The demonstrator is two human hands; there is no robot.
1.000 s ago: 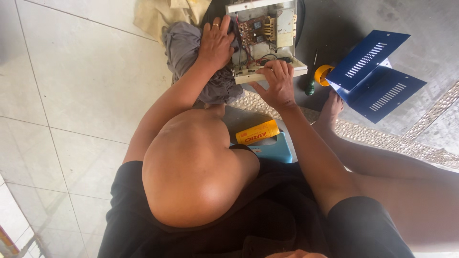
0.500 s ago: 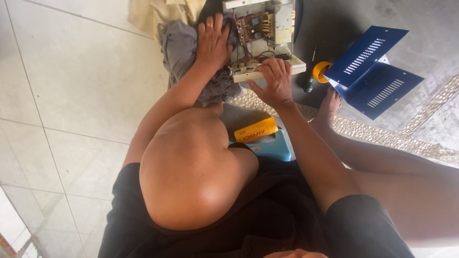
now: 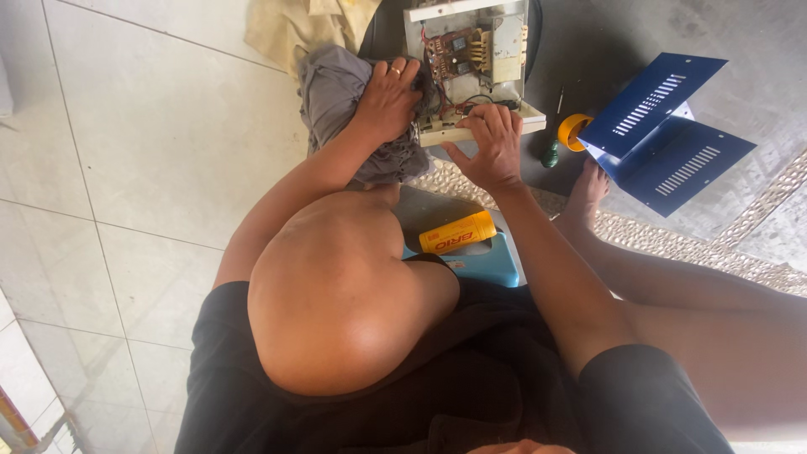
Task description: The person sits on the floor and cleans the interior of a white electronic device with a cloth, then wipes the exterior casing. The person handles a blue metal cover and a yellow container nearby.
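Note:
An opened white metal case (image 3: 513,50) with a circuit board and wires lies on the floor at the top of the view. My left hand (image 3: 387,99) presses a grey cloth (image 3: 332,88) against the case's left side, fingers curled into the cloth. My right hand (image 3: 491,143) grips the case's near front edge (image 3: 445,134), thumb below and fingers over the rim. My bent knee fills the middle of the view.
A blue vented metal cover (image 3: 664,134) lies to the right, beside a yellow tape roll (image 3: 573,130) and a green-handled screwdriver (image 3: 551,150). A yellow can (image 3: 458,232) rests on a blue stool (image 3: 483,261). A beige cloth (image 3: 294,25) lies at the top.
My left hand has slid down and bunched the grey cloth against the case's side. My right hand has stayed on the front edge. The view has shifted slightly.

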